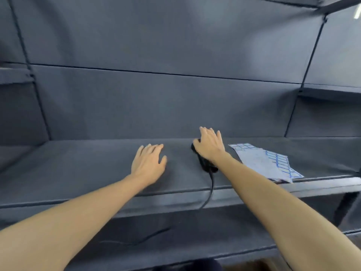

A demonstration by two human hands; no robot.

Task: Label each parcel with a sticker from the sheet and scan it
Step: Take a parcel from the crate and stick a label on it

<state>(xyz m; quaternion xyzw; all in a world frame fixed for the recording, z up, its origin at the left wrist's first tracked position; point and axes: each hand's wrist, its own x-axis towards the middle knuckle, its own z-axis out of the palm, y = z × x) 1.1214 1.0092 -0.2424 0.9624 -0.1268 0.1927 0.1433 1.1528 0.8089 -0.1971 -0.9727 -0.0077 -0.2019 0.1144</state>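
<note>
My right hand (210, 144) lies over the black scanner (206, 164) on the grey padded shelf (78, 173), fingers stretched forward, and covers the scanner's front part. The scanner's black cable (211, 189) runs down over the shelf's front edge. My left hand (148, 163) rests flat on the shelf to the scanner's left, fingers straight, holding nothing. Sticker sheets (267, 162) with blue-edged white labels lie to the right of my right arm near the shelf's front edge. I see no parcel in view.
Grey padded panels (166, 98) close the back and sides of the shelf. A lower grey shelf (175, 237) lies below, with the cable trailing across it. Side shelves show at the left and right edges.
</note>
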